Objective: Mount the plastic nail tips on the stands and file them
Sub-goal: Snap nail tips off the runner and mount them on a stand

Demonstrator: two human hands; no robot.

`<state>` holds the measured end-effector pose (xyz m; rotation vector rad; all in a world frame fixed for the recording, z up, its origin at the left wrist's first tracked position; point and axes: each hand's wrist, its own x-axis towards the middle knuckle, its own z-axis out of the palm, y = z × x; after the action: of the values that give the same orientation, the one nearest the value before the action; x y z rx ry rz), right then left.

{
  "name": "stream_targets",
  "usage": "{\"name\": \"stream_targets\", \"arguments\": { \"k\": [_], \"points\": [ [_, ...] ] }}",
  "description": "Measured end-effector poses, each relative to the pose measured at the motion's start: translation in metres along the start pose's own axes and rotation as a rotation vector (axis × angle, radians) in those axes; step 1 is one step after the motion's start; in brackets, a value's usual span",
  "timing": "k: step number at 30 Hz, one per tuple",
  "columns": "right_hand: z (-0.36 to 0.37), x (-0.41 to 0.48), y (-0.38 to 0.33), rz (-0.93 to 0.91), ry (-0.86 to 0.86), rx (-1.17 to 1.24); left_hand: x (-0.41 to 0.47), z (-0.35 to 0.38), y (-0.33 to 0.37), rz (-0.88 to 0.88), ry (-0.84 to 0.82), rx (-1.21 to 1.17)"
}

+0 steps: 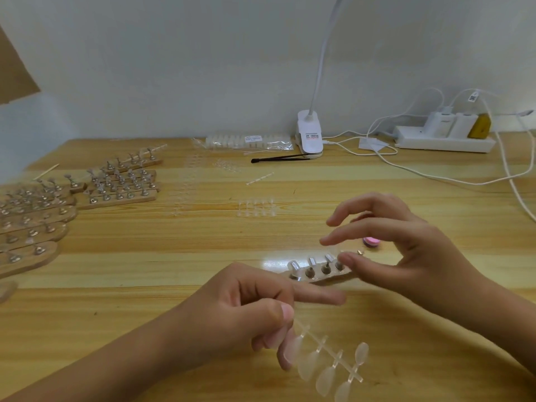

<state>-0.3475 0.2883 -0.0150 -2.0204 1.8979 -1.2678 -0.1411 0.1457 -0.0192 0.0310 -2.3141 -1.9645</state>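
Wooden tabletop (145, 285), near its front edge: I see the left hand (240, 311) pinch a strip of nail tips (327, 358), the right hand (406, 250) loose and open over the stand (316, 275), three tips (311, 261) on, so I think filing still waits.

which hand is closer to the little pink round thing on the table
Right. The right hand arches directly over the pink round thing, partly hiding it. The left hand sits further toward the person and to the left, pinching a strip of nail tips.
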Motion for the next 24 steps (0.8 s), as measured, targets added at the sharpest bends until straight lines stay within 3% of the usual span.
{"name": "stream_targets", "arguments": {
  "k": [5, 24],
  "points": [
    [-0.008, 0.002, 0.023, -0.019, -0.031, -0.105, -0.002, 0.000, 0.001, -0.053, -0.063, 0.043],
    [-0.009, 0.003, 0.042, -0.058, -0.149, -0.101, -0.001, 0.005, 0.002, -0.069, -0.075, 0.068]
  ]
}}
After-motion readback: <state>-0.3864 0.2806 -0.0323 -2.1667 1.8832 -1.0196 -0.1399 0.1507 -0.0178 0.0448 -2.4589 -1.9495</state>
